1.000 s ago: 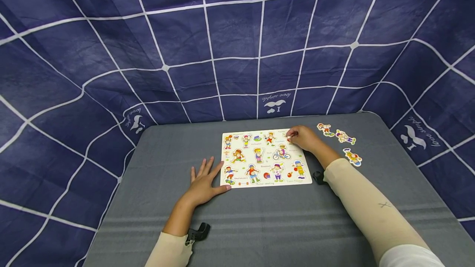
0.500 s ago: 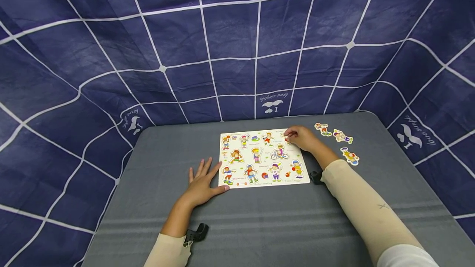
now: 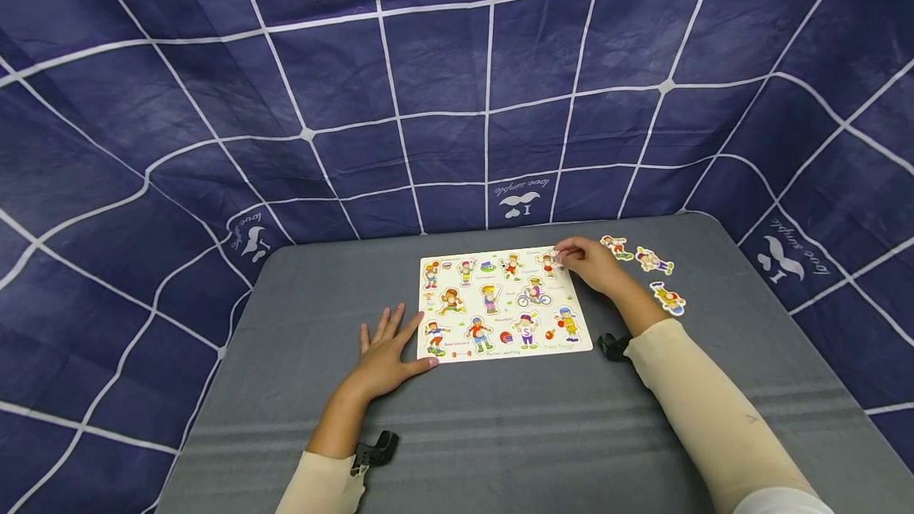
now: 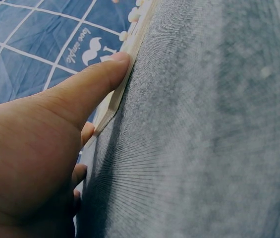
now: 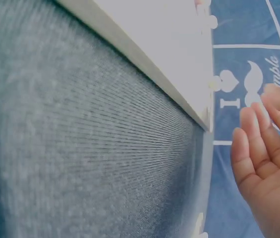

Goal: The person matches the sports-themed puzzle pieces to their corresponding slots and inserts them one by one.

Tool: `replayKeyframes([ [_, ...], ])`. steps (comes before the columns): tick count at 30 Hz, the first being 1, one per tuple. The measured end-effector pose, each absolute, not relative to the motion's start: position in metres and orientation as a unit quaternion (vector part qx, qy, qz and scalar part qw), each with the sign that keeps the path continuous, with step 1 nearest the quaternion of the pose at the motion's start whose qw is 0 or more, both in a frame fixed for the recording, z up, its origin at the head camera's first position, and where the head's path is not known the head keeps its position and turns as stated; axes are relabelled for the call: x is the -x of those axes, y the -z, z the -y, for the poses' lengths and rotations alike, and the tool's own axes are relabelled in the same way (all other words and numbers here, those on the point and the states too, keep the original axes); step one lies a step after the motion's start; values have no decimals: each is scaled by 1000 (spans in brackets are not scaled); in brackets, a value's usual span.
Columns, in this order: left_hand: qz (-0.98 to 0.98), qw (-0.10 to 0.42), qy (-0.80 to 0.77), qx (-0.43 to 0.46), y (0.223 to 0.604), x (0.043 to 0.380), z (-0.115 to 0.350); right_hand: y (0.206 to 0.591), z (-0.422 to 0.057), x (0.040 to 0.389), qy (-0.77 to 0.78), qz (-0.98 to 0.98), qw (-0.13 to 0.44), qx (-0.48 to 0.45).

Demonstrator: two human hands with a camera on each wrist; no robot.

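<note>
A pale wooden peg puzzle board (image 3: 474,304) lies on the grey table, filled with pieces shaped like children playing sports. My left hand (image 3: 382,363) has its fingers spread at the board's left side. In the left wrist view, its thumb (image 4: 100,77) presses on the board's edge. Beside the upper right corner hovers my right hand (image 3: 596,266), fingers bent loosely, close to a puzzle piece (image 3: 548,264) sitting in the board. The right wrist view shows nothing held between the right fingers (image 5: 251,134). Small round knobs stand up from the pieces.
To the right of the board lie loose puzzle pieces: one in red and green (image 3: 616,247), one in purple (image 3: 654,261), and one in yellow and blue (image 3: 667,298). A blue cloth (image 3: 443,141) with white lines hangs behind and around the table.
My right hand has let go of the puzzle piece at the board's upper right and drawn slightly right, uncovering it. My left hand stays at the board's edge. The head view has shifted slightly.
</note>
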State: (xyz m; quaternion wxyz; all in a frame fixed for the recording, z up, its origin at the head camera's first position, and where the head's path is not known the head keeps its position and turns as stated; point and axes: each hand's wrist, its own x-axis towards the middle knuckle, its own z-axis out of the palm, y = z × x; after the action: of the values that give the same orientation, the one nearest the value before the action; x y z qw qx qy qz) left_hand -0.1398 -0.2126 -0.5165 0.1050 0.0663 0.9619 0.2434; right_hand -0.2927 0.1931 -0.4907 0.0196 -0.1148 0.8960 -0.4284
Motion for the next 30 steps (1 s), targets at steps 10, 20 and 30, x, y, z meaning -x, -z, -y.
replayKeyframes([
  [10,-962,103,-245,-67,517,140,212,484,-198,278,473,-875,-24,101],
  [20,-963,102,-241,-69,517,140,211,483,-210,257,472,-875,-57,88],
  [30,-963,101,-241,-69,518,140,213,485,-218,239,509,-853,-77,91],
])
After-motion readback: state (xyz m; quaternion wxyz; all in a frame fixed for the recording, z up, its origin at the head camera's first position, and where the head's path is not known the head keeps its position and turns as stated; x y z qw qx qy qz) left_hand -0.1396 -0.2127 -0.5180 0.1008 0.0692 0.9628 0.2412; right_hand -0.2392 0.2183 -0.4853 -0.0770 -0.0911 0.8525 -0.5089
